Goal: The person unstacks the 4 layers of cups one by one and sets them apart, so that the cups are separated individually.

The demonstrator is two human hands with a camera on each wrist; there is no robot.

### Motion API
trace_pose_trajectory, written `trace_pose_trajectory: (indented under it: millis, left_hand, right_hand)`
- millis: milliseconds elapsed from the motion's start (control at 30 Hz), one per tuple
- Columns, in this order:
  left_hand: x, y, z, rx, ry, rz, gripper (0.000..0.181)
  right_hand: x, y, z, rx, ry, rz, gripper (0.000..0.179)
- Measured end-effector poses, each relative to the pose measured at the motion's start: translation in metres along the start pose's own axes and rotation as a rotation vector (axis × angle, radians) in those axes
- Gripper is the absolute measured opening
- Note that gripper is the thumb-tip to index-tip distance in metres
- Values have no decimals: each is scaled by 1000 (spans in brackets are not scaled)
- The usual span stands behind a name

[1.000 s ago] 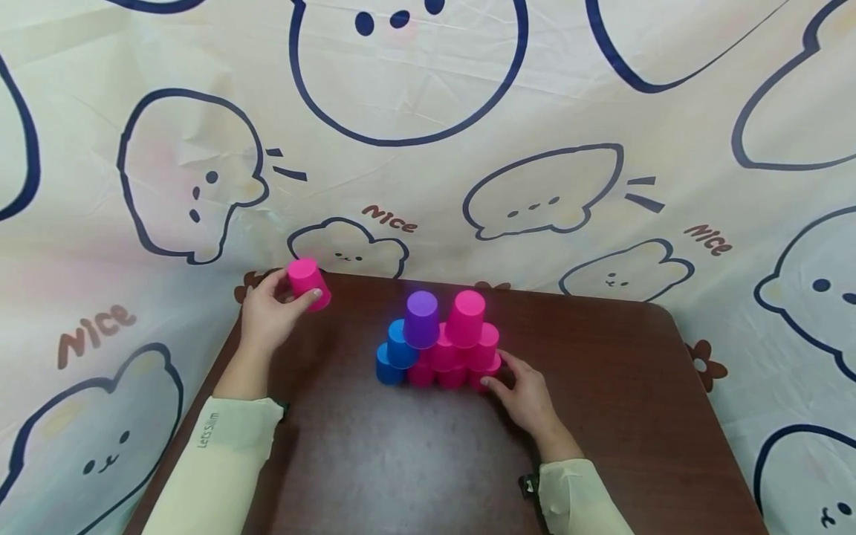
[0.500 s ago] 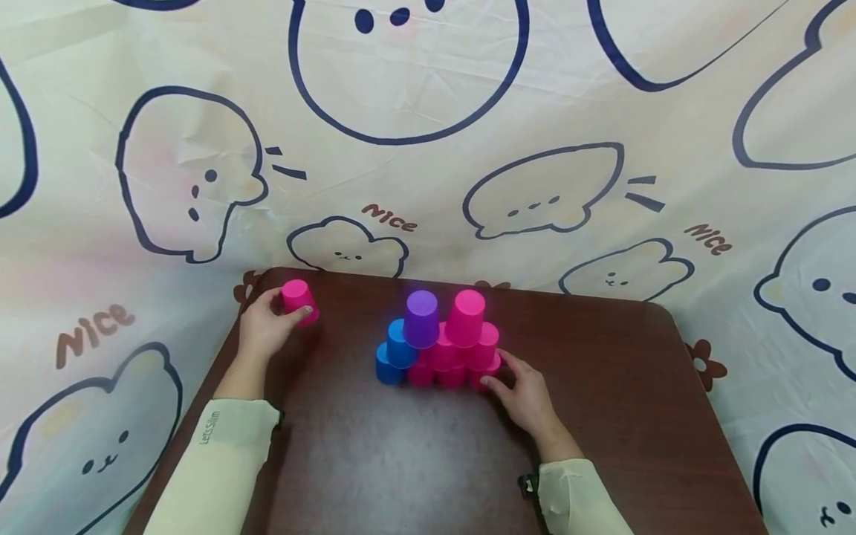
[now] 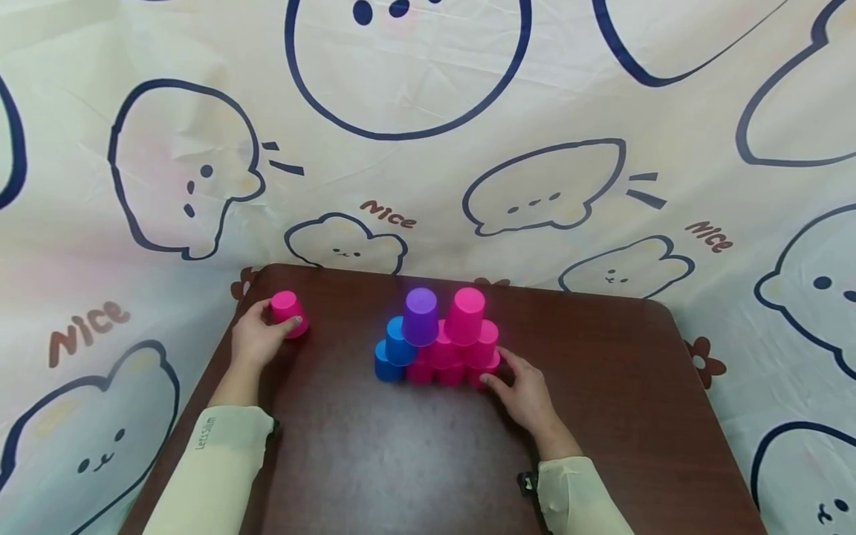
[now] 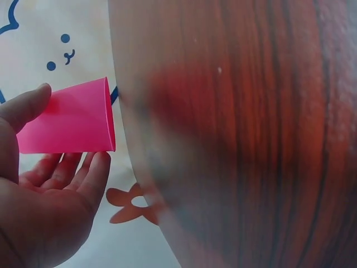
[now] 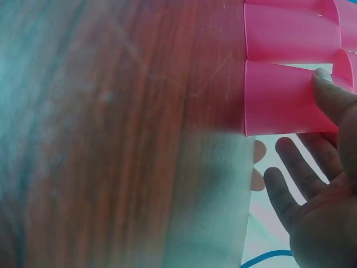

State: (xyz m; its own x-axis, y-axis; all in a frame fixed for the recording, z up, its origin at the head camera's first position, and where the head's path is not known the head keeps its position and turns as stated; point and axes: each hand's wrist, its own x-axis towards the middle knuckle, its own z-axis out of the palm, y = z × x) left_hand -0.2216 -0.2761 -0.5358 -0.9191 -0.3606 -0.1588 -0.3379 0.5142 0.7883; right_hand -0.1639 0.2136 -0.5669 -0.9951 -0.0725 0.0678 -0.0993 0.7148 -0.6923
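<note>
Upside down between the thumb and fingers of my left hand [image 3: 254,340] is a pink cup [image 3: 289,315], over the table's far left part. In the left wrist view a small gap seems to separate this cup's rim [image 4: 111,120] from the table. To the right stands a tiered stack of inverted cups: several pink cups, two blue cups [image 3: 400,343] at its left side and one purple cup [image 3: 421,316] on top beside a top pink cup [image 3: 466,316]. My right hand [image 3: 530,394] holds the bottom row's right-end pink cup [image 5: 281,97], thumb on its near side, fingers behind.
Everything stands on a dark brown wooden table [image 3: 388,461] with rounded far corners. A pale cloth [image 3: 428,171] printed with cartoon outlines hangs behind and around it. The table's left edge runs close under my left forearm.
My left hand has lowered the pink cup and carried it a little left, away from the stack. The right hand and the stacked cups hold still; the head view tilts slightly.
</note>
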Motion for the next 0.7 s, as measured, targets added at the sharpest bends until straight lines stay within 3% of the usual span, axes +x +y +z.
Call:
trace_pose_trajectory:
  millis: [700]
  left_hand:
    - [5, -16, 1, 2, -17, -38, 85]
  right_hand:
    - [1, -1, -1, -3, -9, 4, 70]
